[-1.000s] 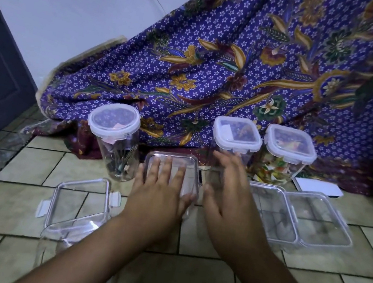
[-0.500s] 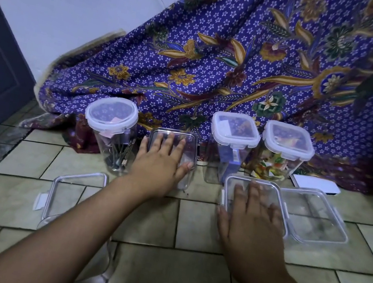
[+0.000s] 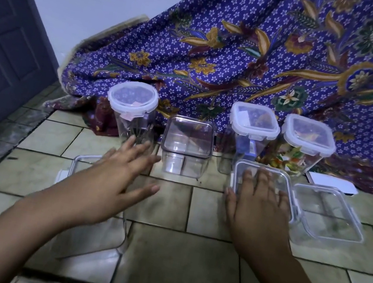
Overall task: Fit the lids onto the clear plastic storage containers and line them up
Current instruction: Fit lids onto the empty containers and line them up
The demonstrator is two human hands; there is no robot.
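Observation:
Four clear containers stand in a row against the cloth: a round-lidded one [image 3: 132, 104], a square one [image 3: 187, 146] with a clear top, and two with white-rimmed square lids [image 3: 254, 126] [image 3: 307, 140]. My left hand [image 3: 121, 179] hovers with fingers spread and nothing in it, just left of and in front of the square container. My right hand [image 3: 258, 211] lies flat on a clear rectangular lid [image 3: 276, 177] on the floor. A second clear lid [image 3: 326, 216] lies right beside it. A third lid [image 3: 80, 162] and a clear container on its side [image 3: 98, 238] are partly hidden by my left arm.
The floor is beige tile [image 3: 179, 260]. A purple flowered cloth [image 3: 244, 59] hangs behind the row. A dark door [image 3: 6, 39] is at the left. A white flat object [image 3: 332, 184] lies at the cloth's foot on the right.
My left hand has come off the square container and drawn back to the left. My right hand went from beside that container onto the clear lid and stays there.

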